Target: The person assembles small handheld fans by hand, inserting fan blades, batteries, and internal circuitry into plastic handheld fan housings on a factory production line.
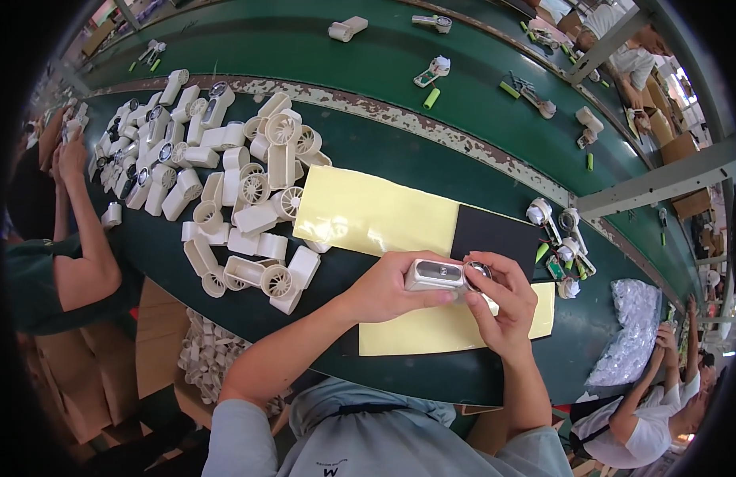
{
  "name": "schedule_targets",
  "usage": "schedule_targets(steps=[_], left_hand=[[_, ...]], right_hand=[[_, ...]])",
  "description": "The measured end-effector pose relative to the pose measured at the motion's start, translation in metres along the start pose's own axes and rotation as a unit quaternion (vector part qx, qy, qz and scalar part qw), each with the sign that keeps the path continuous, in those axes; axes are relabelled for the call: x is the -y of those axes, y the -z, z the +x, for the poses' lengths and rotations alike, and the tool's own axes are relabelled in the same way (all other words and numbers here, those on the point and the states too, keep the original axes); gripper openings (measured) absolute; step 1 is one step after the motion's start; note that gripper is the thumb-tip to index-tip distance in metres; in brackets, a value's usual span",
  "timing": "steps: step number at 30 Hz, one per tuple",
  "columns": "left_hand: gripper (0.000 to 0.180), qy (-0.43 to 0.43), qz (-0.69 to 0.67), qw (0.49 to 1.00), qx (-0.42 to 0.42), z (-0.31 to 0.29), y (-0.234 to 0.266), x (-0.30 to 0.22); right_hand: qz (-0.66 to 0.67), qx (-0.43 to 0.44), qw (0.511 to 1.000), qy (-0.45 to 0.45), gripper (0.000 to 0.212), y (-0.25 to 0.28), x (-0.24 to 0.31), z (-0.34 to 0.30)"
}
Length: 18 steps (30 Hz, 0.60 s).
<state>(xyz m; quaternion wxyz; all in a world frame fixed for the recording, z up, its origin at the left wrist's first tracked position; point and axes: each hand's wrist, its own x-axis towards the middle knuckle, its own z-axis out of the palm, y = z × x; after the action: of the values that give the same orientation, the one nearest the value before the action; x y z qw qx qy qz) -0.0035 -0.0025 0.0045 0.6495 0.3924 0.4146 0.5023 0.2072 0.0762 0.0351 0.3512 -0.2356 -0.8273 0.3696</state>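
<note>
My left hand [388, 288] grips the handle of a small white handheld fan [435, 275], held sideways over the table's near edge. My right hand [503, 306] pinches the fan's round head end, where a shiny silver ring shows between the fingertips. Under both hands lies a pale yellow sheet [431, 334], with a second yellow sheet [368, 215] and a black sheet [495, 234] just beyond it. A heap of white fan bodies [248, 215] with round grilles lies to my left on the dark green table [400, 151].
A person at the left holds a part near more fans [141, 155]. Another person sits at the lower right beside a clear bag [630, 330]. Loose fan parts and green cylinders [559, 246] lie to the right. A conveyor [304, 48] carries scattered parts. Cardboard boxes [157, 350] stand below.
</note>
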Motion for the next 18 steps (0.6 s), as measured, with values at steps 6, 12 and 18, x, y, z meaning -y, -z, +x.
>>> schedule_targets(steps=[6, 12, 18], left_hand=[[0.044, -0.009, 0.079, 0.997, 0.008, 0.0, 0.002, 0.001], [0.047, -0.012, 0.135, 0.991, 0.001, 0.003, 0.0, -0.001], [0.046, -0.085, 0.162, 0.983, -0.034, 0.001, -0.008, -0.002]], right_hand=[[0.019, 0.014, 0.999, 0.029, 0.04, 0.004, -0.009, -0.003], [0.002, -0.007, 1.0, 0.015, 0.039, 0.001, -0.012, -0.011], [0.036, 0.0, 0.999, 0.015, 0.037, -0.002, -0.017, -0.008]])
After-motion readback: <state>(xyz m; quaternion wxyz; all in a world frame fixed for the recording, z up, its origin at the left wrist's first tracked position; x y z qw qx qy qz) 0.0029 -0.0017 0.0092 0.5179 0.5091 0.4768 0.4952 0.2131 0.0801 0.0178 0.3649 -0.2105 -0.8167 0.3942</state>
